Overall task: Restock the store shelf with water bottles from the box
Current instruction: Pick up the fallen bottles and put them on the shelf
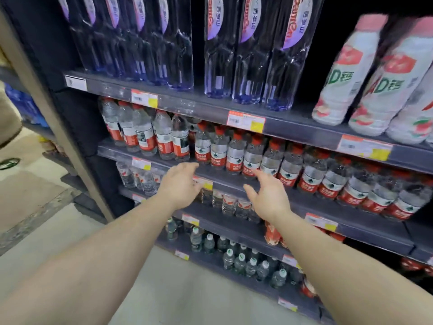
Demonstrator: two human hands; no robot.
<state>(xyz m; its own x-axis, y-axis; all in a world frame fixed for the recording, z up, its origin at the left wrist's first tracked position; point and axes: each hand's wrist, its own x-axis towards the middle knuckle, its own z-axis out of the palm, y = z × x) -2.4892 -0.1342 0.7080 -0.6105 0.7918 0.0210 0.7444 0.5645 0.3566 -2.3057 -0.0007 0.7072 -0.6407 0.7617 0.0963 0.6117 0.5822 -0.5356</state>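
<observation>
Your left hand (179, 186) and your right hand (269, 195) both reach forward toward the dark shelf unit (304, 134), and both are empty. The left hand's fingers are relaxed and slightly bent, palm turned inward; the right hand's fingers are spread loosely, thumb out to the side. Neither hand touches a bottle; each hovers just in front of the lip of the second shelf from the top.

On that shelf stands a long row of red-capped water bottles (236, 153) with red and white labels, upright and packed side by side from the left end to the right edge of view. The ones at the left end (145, 132) look a little taller than the rest.

Above them you have tall clear bottles with purple labels (248, 55), and to their right pale bottles with pink caps (346, 73), blurred. Below your hands sit smaller water bottles (229, 204), and lower still, bottles with white and green caps (241, 259). Orange and yellow price tags (246, 120) are clipped along the shelf edges.

A tan upright post (58, 127) frames the unit's left side. The floor (35, 207) is pale and tiled, with a round green marker (9, 163) on it at the left. The box does not show in this view.
</observation>
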